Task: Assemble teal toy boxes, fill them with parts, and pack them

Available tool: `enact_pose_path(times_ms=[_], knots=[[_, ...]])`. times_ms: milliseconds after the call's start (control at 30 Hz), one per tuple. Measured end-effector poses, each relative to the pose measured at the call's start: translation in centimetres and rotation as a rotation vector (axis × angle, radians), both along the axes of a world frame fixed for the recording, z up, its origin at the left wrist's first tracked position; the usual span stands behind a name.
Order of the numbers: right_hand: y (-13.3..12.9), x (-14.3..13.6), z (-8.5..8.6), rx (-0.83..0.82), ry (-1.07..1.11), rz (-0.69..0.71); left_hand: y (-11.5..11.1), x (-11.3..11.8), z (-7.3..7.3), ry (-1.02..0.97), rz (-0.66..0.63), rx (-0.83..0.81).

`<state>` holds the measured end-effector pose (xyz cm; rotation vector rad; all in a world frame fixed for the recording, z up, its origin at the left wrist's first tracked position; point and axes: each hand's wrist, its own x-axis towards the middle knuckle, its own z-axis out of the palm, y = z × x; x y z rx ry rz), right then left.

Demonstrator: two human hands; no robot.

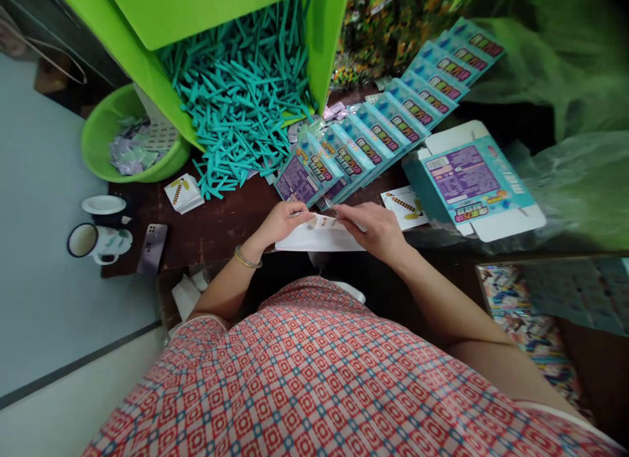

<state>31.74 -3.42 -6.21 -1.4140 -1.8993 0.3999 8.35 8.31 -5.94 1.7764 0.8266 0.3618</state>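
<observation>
A white piece of paper or card (319, 239) with small coloured print lies between my hands at the table's front edge. My left hand (281, 222) is closed on its left end, thumb and fingers together. At the other end, my right hand (377, 229) has its fingers curled over the piece. Whether it is one sheet or a folded box, I cannot tell. Just beyond my hands stands a slanting row of blue and purple printed boxes (363, 146). To the right of my right hand lies a card (405, 207) with a picture of a yellow-and-black toy.
Teal plastic pieces (240, 110) spill from a green bin (327, 44). A green basin (98, 143) holds small packets. At left are a card stack (184, 194), a phone (153, 249) and an enamel mug (101, 241). An open-flapped box (472, 182) lies at right.
</observation>
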Motion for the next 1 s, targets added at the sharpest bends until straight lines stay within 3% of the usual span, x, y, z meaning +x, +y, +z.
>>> enact_pose_path(times_ms=[100,167,300,400,533,600,700,833,1000], knots=[[-0.8,-0.5,1.4,0.036,-0.020,0.057,0.3,-0.2,-0.6,0.014,-0.009,-0.062],[-0.6,-0.2,2.9,0.057,0.060,0.025,0.6,-0.3,-0.9,0.008,0.006,-0.093],[3.8,2.9,4.7,0.031,0.262,-0.316,1.1,-0.4,-1.5,-0.009,0.007,-0.096],[9.1,6.0,3.7,0.013,0.229,-0.475,1.1,-0.2,-1.8,-0.030,-0.032,-0.087],[12.9,7.4,1.2,-0.027,0.132,-0.498,0.7,-0.2,-2.1,-0.047,-0.032,-0.100],[13.0,7.0,0.9,-0.027,0.060,-0.516,0.6,-0.2,-2.2,-0.054,-0.035,-0.113],[12.0,6.8,1.8,0.031,-0.069,-0.581,0.4,-0.4,-2.5,-0.062,-0.045,-0.126],[11.7,9.2,3.0,0.088,-0.099,-0.659,0.6,-0.5,-3.0,-0.074,-0.075,-0.135],[13.2,11.6,2.4,-0.008,-0.110,-0.672,1.1,-0.1,-2.9,-0.108,-0.127,-0.080]])
